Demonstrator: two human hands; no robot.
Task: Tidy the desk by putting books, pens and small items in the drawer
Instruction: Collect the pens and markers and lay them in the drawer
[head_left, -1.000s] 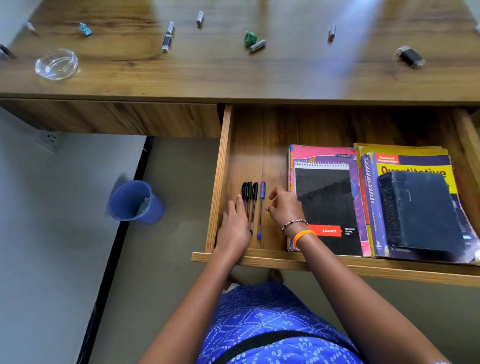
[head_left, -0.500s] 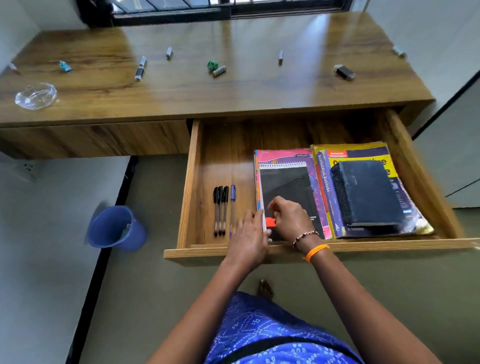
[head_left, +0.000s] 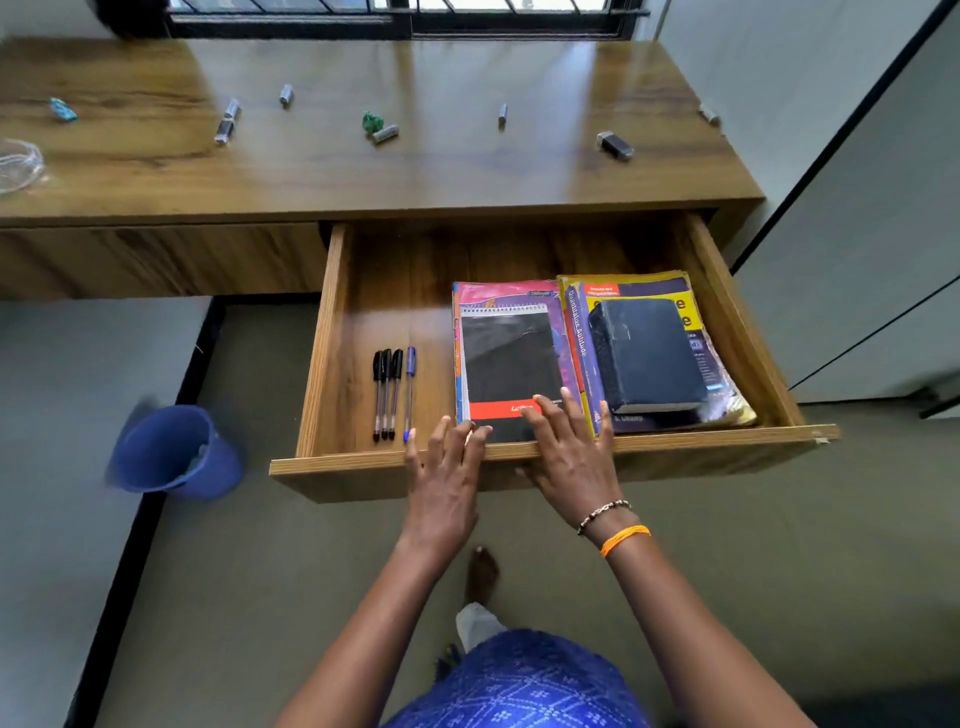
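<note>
The wooden desk (head_left: 467, 171) is big and heavy and stays put, and its drawer (head_left: 519, 460) is pulled out wide. Inside on the right lies a thick yellow and purple book (head_left: 582, 332) with a dark hardcover book (head_left: 647, 353) on top; both look heavy and stiff, so they are best held by their edges with two hands. Next to them lies a pink book (head_left: 498, 292) with a black spiral notepad (head_left: 506, 358) on it, which looks light and a bit bendy. On the left of the drawer floor lie three black pens (head_left: 387, 395) and a blue pen (head_left: 409, 392), side by side; they are light, hard and can roll, so pinch them around the middle. The left hand (head_left: 441, 483) is over the front edge of the drawer with fingers spread and holds nothing. The right hand (head_left: 569, 452) is flat with straight fingers, tips resting on the notepad. Up on the desk some small things are not put away yet: a dark lighter-like thing (head_left: 614, 144), a green crumpled bit (head_left: 372, 122) and little grey caps (head_left: 385, 133); these look light and easy to pick up with two fingers
</note>
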